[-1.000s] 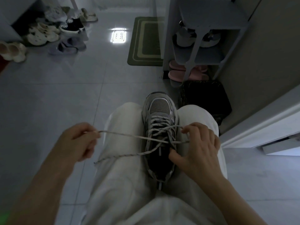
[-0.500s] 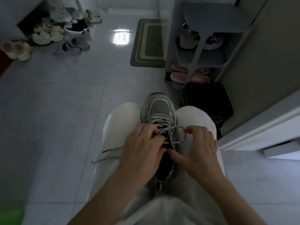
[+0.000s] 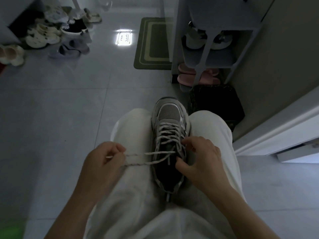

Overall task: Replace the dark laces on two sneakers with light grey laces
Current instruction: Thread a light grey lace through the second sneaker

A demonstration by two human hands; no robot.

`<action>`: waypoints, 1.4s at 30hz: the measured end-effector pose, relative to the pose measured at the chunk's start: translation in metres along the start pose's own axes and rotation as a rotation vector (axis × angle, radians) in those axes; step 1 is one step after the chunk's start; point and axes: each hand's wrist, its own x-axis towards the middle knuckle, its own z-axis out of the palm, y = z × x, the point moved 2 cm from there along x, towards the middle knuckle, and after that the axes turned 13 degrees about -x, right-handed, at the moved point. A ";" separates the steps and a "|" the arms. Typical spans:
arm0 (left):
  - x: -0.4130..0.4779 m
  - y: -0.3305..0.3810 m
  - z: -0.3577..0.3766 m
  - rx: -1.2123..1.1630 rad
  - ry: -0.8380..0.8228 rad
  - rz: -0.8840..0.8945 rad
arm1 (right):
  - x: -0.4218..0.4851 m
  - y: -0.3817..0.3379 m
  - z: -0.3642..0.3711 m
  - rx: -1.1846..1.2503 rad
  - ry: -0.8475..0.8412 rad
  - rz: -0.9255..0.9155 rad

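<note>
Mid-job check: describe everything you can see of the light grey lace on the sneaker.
The light grey speckled woven lace crisscrosses the eyelets of the grey mesh sneaker lying toe-away between the person's thighs. Two strands run out leftwards, fairly taut, into the left hand, which pinches them; a white tip shows there. The right hand grips the sneaker's right eyelet edge beside it.

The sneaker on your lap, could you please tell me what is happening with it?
A person is lacing a grey sneaker held between their legs. The left hand pinches the light grey lace, its two strands drawn out to the left. The right hand grips the sneaker's right side by the upper eyelets. Most eyelets are already laced.
</note>
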 end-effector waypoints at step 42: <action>-0.002 0.010 -0.026 0.425 -0.205 0.072 | 0.048 -0.021 -0.048 0.573 0.041 -0.027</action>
